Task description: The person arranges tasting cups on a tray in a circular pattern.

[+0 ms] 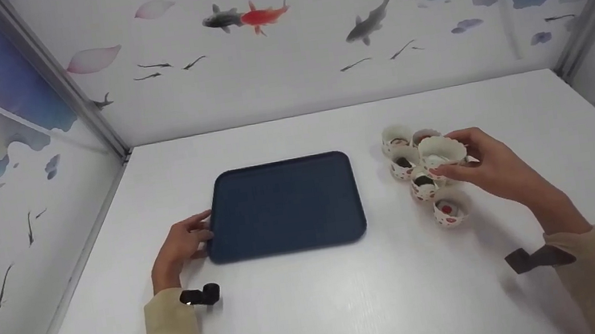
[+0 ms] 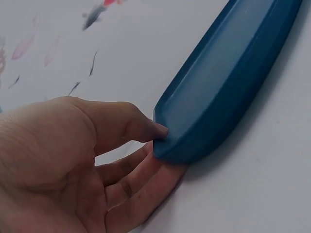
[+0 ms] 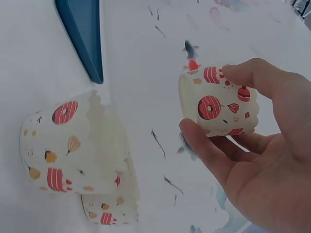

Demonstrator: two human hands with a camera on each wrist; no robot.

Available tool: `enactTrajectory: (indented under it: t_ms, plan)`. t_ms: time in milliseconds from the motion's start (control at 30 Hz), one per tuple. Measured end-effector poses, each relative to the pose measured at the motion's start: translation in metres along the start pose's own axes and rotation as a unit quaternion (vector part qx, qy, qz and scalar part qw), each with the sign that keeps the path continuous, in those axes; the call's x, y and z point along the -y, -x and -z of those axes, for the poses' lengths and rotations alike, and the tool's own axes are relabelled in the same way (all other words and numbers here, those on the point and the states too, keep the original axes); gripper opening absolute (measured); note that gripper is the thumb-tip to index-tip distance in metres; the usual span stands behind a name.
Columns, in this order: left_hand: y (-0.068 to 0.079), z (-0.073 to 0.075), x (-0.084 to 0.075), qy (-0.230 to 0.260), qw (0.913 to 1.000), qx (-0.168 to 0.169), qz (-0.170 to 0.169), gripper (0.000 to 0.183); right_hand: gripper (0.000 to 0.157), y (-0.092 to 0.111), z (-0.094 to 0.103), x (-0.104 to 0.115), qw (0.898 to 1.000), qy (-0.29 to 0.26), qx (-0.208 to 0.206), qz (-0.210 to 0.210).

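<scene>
On the left, my left hand (image 1: pixel 185 242) grips the left edge of a dark blue tray (image 1: pixel 285 206). In the left wrist view the thumb lies over the tray's rim (image 2: pixel 214 92) with fingers underneath. My right hand (image 1: pixel 495 164) pinches a scalloped paper baking cup (image 1: pixel 443 149) between thumb and fingers, raised over the other cups. Its printed side, with red doughnuts and cakes, shows in the right wrist view, where the cup (image 3: pixel 218 104) lies on its side to the camera. Something pale sits inside it.
Several matching cups stand clustered right of the tray: a front one (image 1: pixel 451 210) with a red-and-white piece, two (image 1: pixel 425 186) with dark pieces, and a back one (image 1: pixel 396 137). White walls (image 1: pixel 314 73) with painted fish enclose the white table (image 1: pixel 316 308).
</scene>
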State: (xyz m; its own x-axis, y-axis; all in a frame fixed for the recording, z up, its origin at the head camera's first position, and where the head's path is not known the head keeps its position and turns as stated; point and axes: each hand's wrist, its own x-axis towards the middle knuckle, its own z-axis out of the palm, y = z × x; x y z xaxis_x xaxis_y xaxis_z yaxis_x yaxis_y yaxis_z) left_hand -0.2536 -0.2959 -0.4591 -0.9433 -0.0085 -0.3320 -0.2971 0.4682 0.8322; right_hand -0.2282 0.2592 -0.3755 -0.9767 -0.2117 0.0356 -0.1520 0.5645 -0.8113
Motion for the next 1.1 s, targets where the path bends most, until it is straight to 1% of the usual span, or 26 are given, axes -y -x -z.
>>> enactTrajectory:
  t_ms: [100,233,433,700,800,867,1000,1100]
  plan:
    - [0.001,0.002,0.000,-0.002,1.0000,-0.002,-0.003,0.059,0.069,-0.007,-0.007,0.007,1.000,0.006,0.004,0.005]
    - [0.001,-0.001,0.001,-0.001,1.0000,-0.004,-0.005,0.058,0.072,-0.016,-0.014,0.014,1.000,0.011,0.017,0.004]
    - [0.001,-0.003,0.002,-0.010,0.9999,0.000,-0.004,0.057,0.072,-0.027,-0.021,0.025,0.999,0.011,0.029,0.011]
    - [0.004,0.001,0.001,-0.015,0.9999,-0.005,0.004,0.056,0.073,-0.042,-0.038,0.041,1.000,0.006,0.021,0.017]
    - [0.004,0.001,0.001,-0.013,0.9999,-0.005,0.002,0.056,0.073,-0.048,-0.047,0.045,0.999,-0.002,0.029,0.029]
    - [0.004,0.001,0.001,-0.012,0.9999,-0.008,0.001,0.056,0.072,-0.052,-0.053,0.047,0.998,-0.018,0.040,0.035]
    - [0.002,0.000,0.002,-0.015,0.9998,-0.011,-0.005,0.056,0.074,-0.058,-0.063,0.052,0.997,-0.030,0.056,0.035]
    - [0.002,0.001,0.002,-0.020,0.9997,-0.010,-0.007,0.056,0.074,-0.063,-0.070,0.056,0.997,-0.019,0.061,0.039]
